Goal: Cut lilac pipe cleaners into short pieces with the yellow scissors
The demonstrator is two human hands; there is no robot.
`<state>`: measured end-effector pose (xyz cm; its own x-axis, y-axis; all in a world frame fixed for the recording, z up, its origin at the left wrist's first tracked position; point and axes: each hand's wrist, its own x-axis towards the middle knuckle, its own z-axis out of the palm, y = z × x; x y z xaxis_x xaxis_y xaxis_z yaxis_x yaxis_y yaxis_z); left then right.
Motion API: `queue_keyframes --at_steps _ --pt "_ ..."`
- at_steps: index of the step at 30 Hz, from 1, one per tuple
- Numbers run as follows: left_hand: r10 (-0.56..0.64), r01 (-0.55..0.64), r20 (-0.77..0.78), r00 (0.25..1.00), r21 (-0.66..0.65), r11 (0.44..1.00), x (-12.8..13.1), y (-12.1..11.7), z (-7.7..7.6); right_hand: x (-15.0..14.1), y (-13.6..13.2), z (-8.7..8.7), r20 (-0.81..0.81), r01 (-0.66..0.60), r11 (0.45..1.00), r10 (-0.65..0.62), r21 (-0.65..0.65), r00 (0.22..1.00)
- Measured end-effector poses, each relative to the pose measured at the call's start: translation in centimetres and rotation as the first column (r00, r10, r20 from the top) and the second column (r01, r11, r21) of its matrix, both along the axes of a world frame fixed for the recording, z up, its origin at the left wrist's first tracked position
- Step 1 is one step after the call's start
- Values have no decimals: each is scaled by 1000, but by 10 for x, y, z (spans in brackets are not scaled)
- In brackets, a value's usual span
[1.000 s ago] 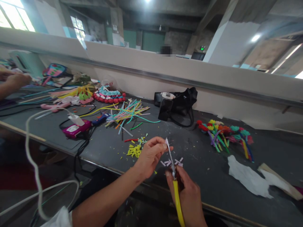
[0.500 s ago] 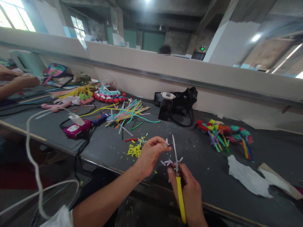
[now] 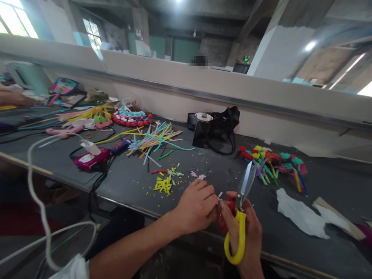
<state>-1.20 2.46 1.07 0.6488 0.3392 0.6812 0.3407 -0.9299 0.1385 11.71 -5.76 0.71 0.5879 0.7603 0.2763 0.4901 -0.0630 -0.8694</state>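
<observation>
My right hand (image 3: pixel 247 236) grips a pair of scissors (image 3: pixel 242 205) with yellow and red handles; the blades point up and away and look closed together. My left hand (image 3: pixel 199 205) lies knuckles up on the dark table (image 3: pixel 130 182), its fingertips curled down among small pale cut pieces (image 3: pixel 220 195) right beside my right thumb. What those fingers hold is hidden. A few pink scraps (image 3: pixel 198 175) lie just beyond my left hand.
Yellow snippets (image 3: pixel 164 185) lie left of my hands. Farther off are loose coloured pipe cleaners (image 3: pixel 157 140), a bunch of pipe-cleaner flowers (image 3: pixel 273 162), a black bag (image 3: pixel 216 128), white paper (image 3: pixel 300 217), a pink device with cables (image 3: pixel 88 159). Another person's hand (image 3: pixel 13 99) is at far left.
My left hand has dropped from a raised pinch down onto the pale pieces. My right hand has swung the scissors to the right, blades tilted away.
</observation>
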Motion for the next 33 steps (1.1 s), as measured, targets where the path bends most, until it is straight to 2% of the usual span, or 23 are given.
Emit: queue_keyframes --at_steps 4,8,10,12,13,14,16,18,19,21,23,26,29,31,33 --pt "13 -9 -43 999 83 996 -2 -3 3 -2 2 3 130 31 996 -41 80 991" --pt "10 -3 -89 996 81 997 -2 -7 5 -1 4 -1 255 29 989 -66 144 965" --pt "-6 6 -78 997 1 1000 -1 -8 5 1 4 -4 303 12 984 -67 179 951" --pt "-19 17 -5 1000 -201 979 -1 -7 7 2 4 -5 312 -25 982 -35 186 950" --pt "-22 36 44 999 -346 938 -1 -6 8 3 4 -4 308 -46 983 -12 179 951" --pt "-22 64 89 996 -499 864 -1 -4 9 4 3 -4 305 -66 983 12 170 952" --pt "-15 121 148 989 -745 656 -3 1 11 4 3 -1 311 -92 984 41 153 950" --pt "-6 151 168 986 -871 467 -4 5 11 4 3 1 331 -109 983 54 149 942" --pt "-5 161 173 985 -903 399 -5 7 11 4 3 2 339 -120 982 63 149 939" --pt "-5 179 186 983 -937 300 -6 9 10 3 3 3 353 -125 981 65 149 933" --pt "-8 196 199 980 -953 230 -6 9 9 2 3 3 355 -117 982 58 149 933" --pt "8 246 251 968 -956 163 -5 7 8 0 2 2 329 -111 984 61 136 942" --pt "107 355 362 926 -932 74 -5 6 11 0 1 0 331 -85 990 44 110 943" --pt "234 461 461 856 -885 60 -4 7 13 -1 -1 -3 356 -89 990 45 107 933" --pt "361 571 563 743 -815 96 -4 9 16 -3 -2 -7 365 -133 987 93 85 926"
